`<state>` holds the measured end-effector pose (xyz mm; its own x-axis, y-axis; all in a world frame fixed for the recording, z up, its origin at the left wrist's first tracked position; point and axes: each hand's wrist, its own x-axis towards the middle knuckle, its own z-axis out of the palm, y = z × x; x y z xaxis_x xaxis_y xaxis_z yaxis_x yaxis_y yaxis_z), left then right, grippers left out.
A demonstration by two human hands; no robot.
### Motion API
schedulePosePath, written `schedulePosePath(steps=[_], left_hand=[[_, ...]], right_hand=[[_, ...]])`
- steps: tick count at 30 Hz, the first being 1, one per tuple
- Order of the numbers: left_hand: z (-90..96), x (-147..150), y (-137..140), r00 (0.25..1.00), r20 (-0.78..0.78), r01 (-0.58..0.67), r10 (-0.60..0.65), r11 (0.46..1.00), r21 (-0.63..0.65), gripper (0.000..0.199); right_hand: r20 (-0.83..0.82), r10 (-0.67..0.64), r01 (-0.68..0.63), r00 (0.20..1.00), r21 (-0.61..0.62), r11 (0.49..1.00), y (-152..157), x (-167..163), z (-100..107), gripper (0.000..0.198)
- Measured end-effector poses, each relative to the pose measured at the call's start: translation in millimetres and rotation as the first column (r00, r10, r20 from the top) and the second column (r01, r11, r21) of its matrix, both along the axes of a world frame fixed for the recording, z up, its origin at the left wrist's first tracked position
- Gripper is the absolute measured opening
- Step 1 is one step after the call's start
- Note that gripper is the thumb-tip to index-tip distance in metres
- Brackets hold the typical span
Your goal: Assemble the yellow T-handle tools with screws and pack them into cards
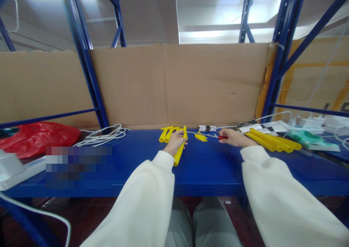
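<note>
My left hand (175, 143) is closed around a yellow tube (178, 157) with a narrow, pointed far end, which slants up from the blue shelf. In my right hand (232, 137) is a screwdriver (222, 137) with a red handle. Its long thin metal shaft points left, and the tip is close to the narrow end of the tube; I cannot tell whether they touch. Just left of my left hand lie more yellow tubes (164, 134) with pointed ends. Between my hands sits a small pile of flat yellow pieces (201, 137).
Several longer yellow tubes (272, 140) lie right of my right hand, beside a green-and-white packet (311, 138). A black-and-white stack (207, 128) stands near the cardboard backing (191, 83). Leftward are a coiled white cable (109, 135), a red plastic bag (40, 138) and a power strip (24, 173).
</note>
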<state>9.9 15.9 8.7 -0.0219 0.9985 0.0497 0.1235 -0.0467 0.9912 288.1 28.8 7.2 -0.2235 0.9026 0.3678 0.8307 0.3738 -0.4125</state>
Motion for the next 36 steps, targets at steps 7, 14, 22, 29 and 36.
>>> schedulePosePath(steps=[7, 14, 22, 29, 36], left_hand=[[3.5, 1, -4, 1.000, 0.008, -0.005, 0.005, 1.000, -0.021, 0.059], [2.5, 0, -4, 0.999, 0.042, -0.012, 0.012, 1.000, -0.007, 0.059], [5.9, 0, -7, 0.999, 0.038, -0.026, 0.027, 0.999, -0.029, 0.059], [4.1, 0, -6, 0.999, 0.022, -0.026, 0.027, 0.999, -0.025, 0.059], [2.8, 0, -5, 1.000, 0.024, -0.016, 0.017, 1.000, -0.024, 0.054]], right_hand=[[0.056, -0.039, 0.034, 0.998, 0.082, 0.996, -7, -5, 5, 0.018], [0.090, -0.055, 0.049, 0.994, 0.070, 0.996, -12, -10, 7, 0.021], [0.059, -0.071, 0.068, 0.996, 0.052, 0.996, -11, -9, 6, 0.021], [0.031, -0.017, 0.015, 0.999, 0.066, 0.998, -6, -3, 3, 0.019], [0.020, -0.025, 0.024, 0.999, 0.050, 0.998, -4, -2, 2, 0.018]])
